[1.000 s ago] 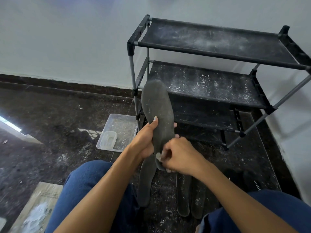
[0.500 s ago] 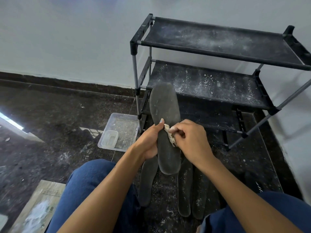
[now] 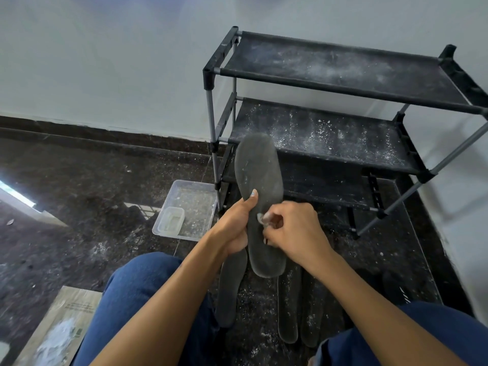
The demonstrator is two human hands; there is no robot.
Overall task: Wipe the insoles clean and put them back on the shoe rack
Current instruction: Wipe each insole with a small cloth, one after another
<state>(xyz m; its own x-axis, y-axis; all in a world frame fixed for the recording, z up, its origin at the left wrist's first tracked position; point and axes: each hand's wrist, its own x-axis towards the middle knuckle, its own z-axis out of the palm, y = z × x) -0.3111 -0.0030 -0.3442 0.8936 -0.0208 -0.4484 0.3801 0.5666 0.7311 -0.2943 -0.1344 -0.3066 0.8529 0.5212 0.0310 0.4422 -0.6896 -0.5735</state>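
Insoles are the matter here: one dark insole (image 3: 260, 204) stands almost upright in front of us, before the dusty shoe rack (image 3: 330, 112). Our left hand (image 3: 233, 231) holds its edge near the middle, thumb on the face. Our right hand (image 3: 293, 231), at 3 o'clock of it, pinches a small pale rag (image 3: 261, 217) against the surface. We judge the insole light, thin and bendable, so a grip at the waist keeps it firm for wiping. Three more insoles (image 3: 289, 307) lie on the floor at 6 o'clock. At 9 o'clock sits a clear plastic tray (image 3: 194, 184) holding pale crumbs and a smaller clear box (image 3: 170, 223); what that box holds we cannot tell.
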